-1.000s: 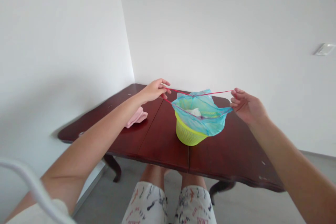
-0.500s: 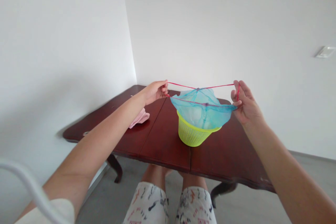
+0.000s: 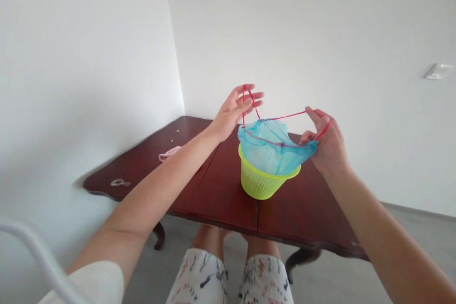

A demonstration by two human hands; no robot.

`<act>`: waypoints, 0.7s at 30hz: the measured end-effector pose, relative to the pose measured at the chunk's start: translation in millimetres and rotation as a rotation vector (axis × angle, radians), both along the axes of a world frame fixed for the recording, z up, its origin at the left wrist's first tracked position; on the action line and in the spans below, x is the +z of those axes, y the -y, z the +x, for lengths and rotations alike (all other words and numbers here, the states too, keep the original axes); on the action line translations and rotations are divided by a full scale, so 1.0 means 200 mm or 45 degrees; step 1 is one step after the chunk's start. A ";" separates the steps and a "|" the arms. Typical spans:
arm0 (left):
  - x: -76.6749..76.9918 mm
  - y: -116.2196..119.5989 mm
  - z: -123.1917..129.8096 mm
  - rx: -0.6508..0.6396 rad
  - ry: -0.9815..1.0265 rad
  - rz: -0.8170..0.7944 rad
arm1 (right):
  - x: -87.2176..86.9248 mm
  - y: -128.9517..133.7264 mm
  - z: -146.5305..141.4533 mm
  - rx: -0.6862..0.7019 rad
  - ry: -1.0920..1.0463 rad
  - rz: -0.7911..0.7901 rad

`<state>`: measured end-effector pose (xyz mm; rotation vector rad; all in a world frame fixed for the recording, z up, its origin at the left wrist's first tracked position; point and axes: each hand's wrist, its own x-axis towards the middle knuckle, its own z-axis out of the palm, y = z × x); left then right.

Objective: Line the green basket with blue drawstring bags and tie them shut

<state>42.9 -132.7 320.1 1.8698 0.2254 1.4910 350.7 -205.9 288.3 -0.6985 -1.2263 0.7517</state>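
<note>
A thin, see-through blue drawstring garbage bag (image 3: 265, 154) hangs with its lower part inside a yellow-green mesh wastebasket (image 3: 262, 184), its mouth above the rim. A red drawstring (image 3: 291, 115) runs out of the bag's hem on both sides. My left hand (image 3: 231, 110) holds one loop of it raised, the string hooked over the fingers, which are partly stretched. At the right side of the bag, my right hand (image 3: 329, 145) has the other loop round its bent fingers and thumb. The bag's right edge reaches that hand. The bag's bottom is blurred by the mesh.
The wastebasket stands on a dark red wooden table (image 3: 221, 199) set against white walls. A pink cloth (image 3: 170, 153) lies left, partly behind my left arm. A small clear-and-white scrap (image 3: 120, 183) lies near the left edge. My legs are under the front edge.
My left hand has moved right and up, so its drawstring loop now rises steeply instead of stretching sideways. My right hand has shifted slightly left. The bag's mouth has narrowed; the wastebasket stays put.
</note>
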 end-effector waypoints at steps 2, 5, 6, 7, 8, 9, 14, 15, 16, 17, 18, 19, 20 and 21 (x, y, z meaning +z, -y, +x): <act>0.01 0.04 0.08 -0.034 -0.074 0.015 | 0.05 0.03 -0.04 -0.002 0.113 0.123; 0.02 0.11 0.20 -0.035 -0.188 0.021 | 0.12 0.08 -0.11 0.043 0.292 0.249; 0.02 0.13 0.23 -0.024 -0.217 0.027 | 0.15 0.09 -0.14 0.057 0.335 0.281; 0.02 0.16 0.27 -0.010 -0.247 0.037 | 0.17 0.10 -0.16 0.064 0.371 0.316; 0.03 0.18 0.30 0.001 -0.279 0.052 | 0.19 0.12 -0.18 0.065 0.407 0.352; 0.03 0.20 0.32 0.005 -0.313 0.074 | 0.21 0.13 -0.21 0.061 0.443 0.390; 0.05 0.24 0.39 -0.168 -0.384 0.114 | 0.29 0.21 -0.31 0.025 0.576 0.551; 0.05 0.24 0.38 -0.205 -0.384 0.083 | 0.30 0.22 -0.32 0.011 0.602 0.574; 0.05 0.23 0.38 -0.227 -0.393 0.050 | 0.30 0.23 -0.33 -0.010 0.636 0.594; 0.05 0.22 0.37 -0.232 -0.406 0.024 | 0.31 0.24 -0.33 -0.038 0.679 0.617; 0.04 0.22 0.37 -0.223 -0.420 0.006 | 0.31 0.25 -0.33 -0.080 0.726 0.653; 0.04 0.21 0.36 -0.205 -0.428 -0.006 | 0.31 0.26 -0.32 -0.138 0.782 0.703; 0.04 0.21 0.35 -0.183 -0.422 -0.016 | 0.31 0.26 -0.32 -0.218 0.838 0.770; 0.04 0.21 0.35 -0.165 -0.405 -0.025 | 0.31 0.26 -0.31 -0.320 0.881 0.844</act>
